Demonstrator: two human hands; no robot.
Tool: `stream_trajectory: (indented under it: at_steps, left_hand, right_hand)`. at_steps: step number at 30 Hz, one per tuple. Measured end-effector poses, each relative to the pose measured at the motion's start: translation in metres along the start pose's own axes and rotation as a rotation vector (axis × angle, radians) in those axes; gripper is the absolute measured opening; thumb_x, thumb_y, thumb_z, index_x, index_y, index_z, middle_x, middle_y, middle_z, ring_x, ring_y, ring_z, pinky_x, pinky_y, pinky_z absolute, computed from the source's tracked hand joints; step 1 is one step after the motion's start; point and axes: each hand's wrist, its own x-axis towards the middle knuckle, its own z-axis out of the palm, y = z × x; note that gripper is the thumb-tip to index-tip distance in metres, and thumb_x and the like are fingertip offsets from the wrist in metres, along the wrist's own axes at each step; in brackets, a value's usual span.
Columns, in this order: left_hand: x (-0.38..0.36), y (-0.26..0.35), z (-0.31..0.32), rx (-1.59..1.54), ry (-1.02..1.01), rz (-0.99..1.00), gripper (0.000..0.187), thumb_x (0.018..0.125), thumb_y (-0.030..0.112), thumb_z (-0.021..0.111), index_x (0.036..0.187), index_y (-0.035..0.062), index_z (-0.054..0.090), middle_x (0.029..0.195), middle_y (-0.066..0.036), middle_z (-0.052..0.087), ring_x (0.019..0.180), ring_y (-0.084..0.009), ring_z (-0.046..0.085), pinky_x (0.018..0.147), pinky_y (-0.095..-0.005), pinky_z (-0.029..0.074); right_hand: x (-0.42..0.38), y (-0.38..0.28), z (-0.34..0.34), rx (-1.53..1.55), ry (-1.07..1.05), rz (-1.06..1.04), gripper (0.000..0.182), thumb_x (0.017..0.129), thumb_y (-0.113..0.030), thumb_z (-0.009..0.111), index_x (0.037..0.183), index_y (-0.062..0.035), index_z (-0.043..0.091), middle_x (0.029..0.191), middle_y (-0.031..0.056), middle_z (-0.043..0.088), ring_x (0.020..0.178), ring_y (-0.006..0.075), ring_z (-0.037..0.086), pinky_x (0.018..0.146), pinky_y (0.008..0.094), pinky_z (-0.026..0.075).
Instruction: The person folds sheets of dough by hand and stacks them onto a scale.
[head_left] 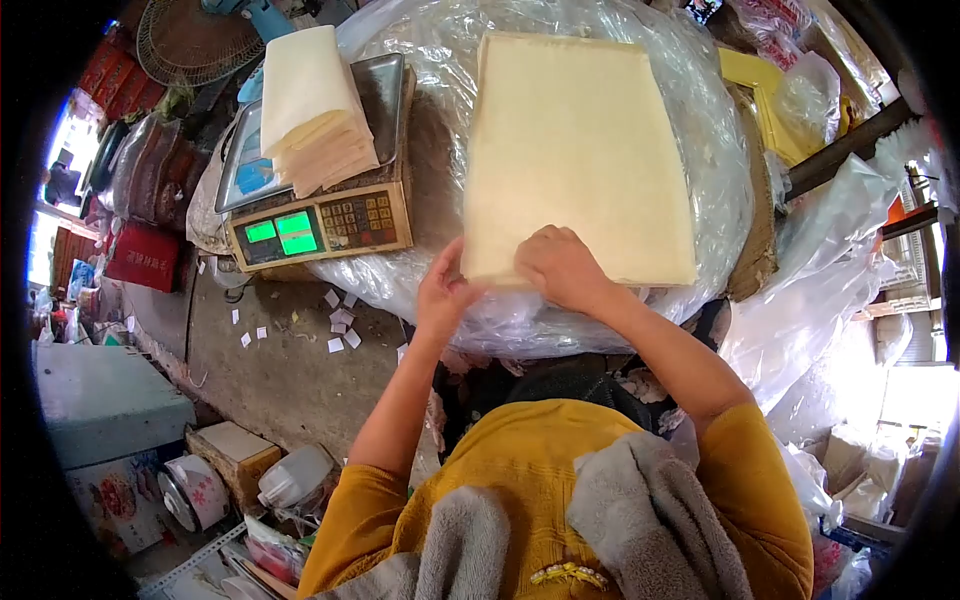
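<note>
A flat rectangular stack of thin, pale yellow sheets (575, 150) lies on clear plastic film in front of me. My left hand (447, 293) is at the stack's near left corner, thumb apart from the fingers, touching the edge. On the near edge, my right hand (562, 265) has its fingers curled and pinched at the top sheet; the fingertips are partly hidden. A folded bundle of similar sheets (315, 105) rests on the metal tray (380, 80) of a digital scale (320, 228), left of the stack.
Crumpled clear plastic film (720, 190) covers the work surface. Small white paper pieces (340, 325) are scattered over the floor at left. A fan (200, 40) stands at the back left, and a yellow plastic item (765, 105) is at the right. Hanging plastic sheeting (810, 270) is farther right.
</note>
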Motion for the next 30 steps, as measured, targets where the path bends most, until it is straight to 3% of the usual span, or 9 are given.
stream_trajectory:
  at_steps: [5, 8, 12, 20, 21, 23, 26, 29, 30]
  left_hand:
    - [0.009, -0.005, 0.014, 0.235, 0.136, 0.051, 0.062, 0.078, -0.005, 0.064, 0.137, 0.0003, 0.042, 0.131, -0.009, 0.051, 0.117, -0.0182, 0.051, 0.094, -0.0298, 0.045]
    - [0.010, -0.007, 0.010, 0.058, 0.088, 0.046, 0.065, 0.076, -0.009, 0.059, 0.138, 0.0010, 0.042, 0.133, -0.009, 0.050, 0.121, -0.0188, 0.049, 0.098, -0.0305, 0.042]
    - [0.010, -0.005, 0.005, -0.120, 0.049, 0.002, 0.072, 0.071, -0.015, 0.055, 0.139, 0.0015, 0.040, 0.136, -0.010, 0.047, 0.125, -0.0206, 0.046, 0.103, -0.0314, 0.039]
    - [0.010, -0.022, 0.002, 0.021, 0.082, 0.073, 0.077, 0.069, -0.017, 0.052, 0.141, 0.0025, 0.037, 0.138, -0.011, 0.045, 0.125, -0.0224, 0.045, 0.105, -0.0341, 0.038]
    - [0.015, -0.029, 0.002, 0.017, 0.091, 0.101, 0.078, 0.069, -0.018, 0.052, 0.142, 0.0033, 0.036, 0.138, -0.011, 0.045, 0.125, -0.0226, 0.046, 0.106, -0.0343, 0.038]
    - [0.013, -0.023, 0.002, 0.075, 0.067, 0.080, 0.075, 0.070, -0.014, 0.055, 0.141, 0.0036, 0.038, 0.128, -0.012, 0.051, 0.116, -0.0187, 0.050, 0.091, -0.0286, 0.046]
    - [0.015, -0.018, 0.006, 0.478, 0.023, 0.318, 0.070, 0.071, -0.013, 0.053, 0.137, 0.0069, 0.043, 0.132, -0.012, 0.048, 0.120, -0.0277, 0.048, 0.102, -0.0393, 0.039]
    - [0.011, 0.023, 0.030, 1.268, 0.062, 0.763, 0.057, 0.071, -0.010, 0.057, 0.126, 0.0062, 0.054, 0.128, -0.014, 0.049, 0.114, -0.0358, 0.050, 0.099, -0.0433, 0.039]
    - [0.021, 0.024, 0.031, 1.179, -0.057, 0.710, 0.041, 0.075, 0.001, 0.062, 0.116, 0.0076, 0.060, 0.126, -0.016, 0.049, 0.113, -0.0419, 0.046, 0.099, -0.0477, 0.037]
  right_hand:
    - [0.003, 0.012, -0.001, 0.245, 0.129, 0.204, 0.016, 0.076, -0.019, 0.057, 0.072, -0.0072, 0.067, 0.073, 0.0102, 0.066, 0.077, 0.0282, 0.061, 0.073, 0.0401, 0.049]
    - [0.001, 0.006, -0.006, 0.278, 0.099, 0.204, 0.016, 0.078, -0.021, 0.058, 0.077, -0.0083, 0.067, 0.078, 0.0095, 0.067, 0.081, 0.0276, 0.061, 0.075, 0.0404, 0.048]
    - [0.009, 0.002, 0.011, -0.036, 0.079, -0.022, 0.017, 0.081, -0.025, 0.060, 0.085, -0.0097, 0.067, 0.087, 0.0085, 0.066, 0.087, 0.0263, 0.060, 0.080, 0.0408, 0.045]
    - [0.024, -0.004, 0.042, -0.311, 0.020, -0.191, 0.016, 0.075, -0.021, 0.065, 0.085, -0.0088, 0.066, 0.092, 0.0093, 0.064, 0.094, 0.0258, 0.060, 0.083, 0.0436, 0.046]
    - [0.025, -0.005, 0.034, -0.299, -0.020, -0.190, 0.015, 0.073, -0.018, 0.064, 0.084, -0.0076, 0.065, 0.092, 0.0096, 0.064, 0.094, 0.0247, 0.060, 0.084, 0.0412, 0.047]
    - [0.022, -0.004, 0.002, 0.062, 0.094, -0.018, 0.011, 0.075, -0.013, 0.063, 0.081, -0.0051, 0.064, 0.089, 0.0117, 0.065, 0.085, 0.0244, 0.063, 0.078, 0.0371, 0.050]
    - [0.019, 0.030, -0.050, 0.497, 0.618, 0.529, 0.014, 0.079, -0.015, 0.062, 0.083, -0.0020, 0.064, 0.078, 0.0139, 0.066, 0.067, 0.0223, 0.063, 0.064, 0.0313, 0.051]
    - [0.004, 0.042, -0.067, 0.700, 0.397, 0.445, 0.024, 0.083, -0.022, 0.065, 0.099, -0.0051, 0.065, 0.092, 0.0119, 0.067, 0.084, 0.0168, 0.062, 0.078, 0.0321, 0.049]
    - [0.000, 0.037, -0.051, 0.513, 0.425, 0.314, 0.033, 0.083, -0.025, 0.066, 0.111, -0.0066, 0.062, 0.104, 0.0145, 0.065, 0.095, 0.0205, 0.061, 0.086, 0.0348, 0.047]
